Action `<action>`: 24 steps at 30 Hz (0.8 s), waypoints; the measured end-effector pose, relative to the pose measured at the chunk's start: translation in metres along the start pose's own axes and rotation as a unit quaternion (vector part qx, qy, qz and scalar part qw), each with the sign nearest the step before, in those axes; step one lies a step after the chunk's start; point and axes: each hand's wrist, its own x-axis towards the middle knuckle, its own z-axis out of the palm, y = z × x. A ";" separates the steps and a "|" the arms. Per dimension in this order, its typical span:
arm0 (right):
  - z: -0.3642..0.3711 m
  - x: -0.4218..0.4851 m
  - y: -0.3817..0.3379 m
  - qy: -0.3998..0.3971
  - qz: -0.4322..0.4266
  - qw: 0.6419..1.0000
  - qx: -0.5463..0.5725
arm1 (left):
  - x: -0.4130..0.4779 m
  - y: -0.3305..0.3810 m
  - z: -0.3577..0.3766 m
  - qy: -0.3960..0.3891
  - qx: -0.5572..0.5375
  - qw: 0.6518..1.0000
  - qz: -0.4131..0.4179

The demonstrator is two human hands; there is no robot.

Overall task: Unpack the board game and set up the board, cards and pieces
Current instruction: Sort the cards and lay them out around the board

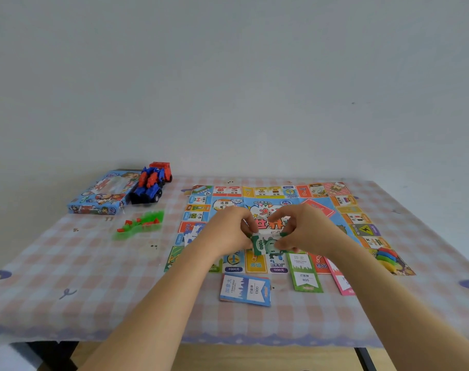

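Observation:
The colourful game board [343, 210] lies unfolded on the checked tablecloth. Both of my hands hover over its near middle. My left hand [230, 231] and my right hand [305, 231] pinch a small stack of green 1000 play-money notes [265, 245] from either side. A blue card stack [245, 290], a green card stack [305, 273] and a pink card stack [341, 281] lie at the board's near edge. Coloured pawns [387, 257] sit on the near right corner. The blue game box [100, 194] lies at the far left.
A red and blue toy truck [151, 184] rests against the box. Green and red plastic house pieces [141, 224] lie left of the board. White notes [191, 235] peek out behind my left wrist. The table edge runs close along the bottom.

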 end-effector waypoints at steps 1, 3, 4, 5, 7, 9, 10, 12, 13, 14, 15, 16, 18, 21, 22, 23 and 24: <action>0.004 0.001 0.000 0.007 -0.002 1.000 -0.016 | 0.000 0.000 0.000 -0.009 -0.002 1.000 0.000; 0.010 0.004 0.000 0.019 0.000 0.999 -0.038 | -0.001 -0.002 0.000 -0.026 -0.009 1.000 0.000; 0.012 0.006 -0.001 0.024 0.004 0.999 -0.041 | -0.001 -0.004 0.000 -0.030 -0.011 0.999 0.002; 0.014 0.007 -0.001 0.026 0.008 0.999 -0.041 | -0.002 -0.005 0.000 -0.026 -0.014 1.000 0.007; 0.017 0.007 -0.001 0.026 0.014 0.999 -0.040 | -0.002 -0.006 0.002 0.001 -0.021 1.000 0.019; 0.017 0.006 -0.001 0.022 0.015 0.999 -0.025 | -0.002 -0.007 0.004 0.028 -0.014 0.999 0.027; 0.017 0.006 0.000 0.022 0.014 1.000 -0.014 | -0.002 -0.007 0.005 0.035 -0.008 0.999 0.029; 0.016 0.005 0.001 0.031 0.011 0.999 -0.001 | -0.002 -0.008 0.006 0.039 0.001 0.999 0.032; 0.016 0.005 0.002 0.037 0.009 0.999 0.001 | -0.002 -0.008 0.007 0.041 0.006 0.999 0.033; 0.016 0.005 0.002 0.042 0.007 0.999 0.004 | -0.002 -0.008 0.006 0.044 0.013 0.998 0.035; 0.016 0.006 0.001 0.045 0.006 0.999 0.005 | -0.002 -0.008 0.006 0.049 0.019 0.998 0.038; 0.017 0.005 0.001 0.046 0.005 0.999 0.003 | -0.002 -0.007 0.006 0.053 0.025 0.997 0.041; 0.017 0.006 0.001 0.051 0.004 0.999 0.006 | -0.002 -0.005 0.005 0.064 0.039 0.996 0.048; 0.018 0.008 0.004 0.065 -0.005 0.997 0.030 | -0.003 -0.004 0.004 0.079 0.035 0.995 0.053; 0.018 0.008 0.005 0.059 -0.007 0.998 0.030 | -0.004 -0.005 0.004 0.077 0.028 0.995 0.052; 0.019 0.008 0.005 0.049 -0.008 0.998 0.026 | -0.004 -0.005 0.004 0.074 0.022 0.996 0.052; 0.021 0.007 0.006 0.039 -0.008 0.999 0.020 | -0.004 -0.006 0.005 0.070 0.018 0.996 0.054</action>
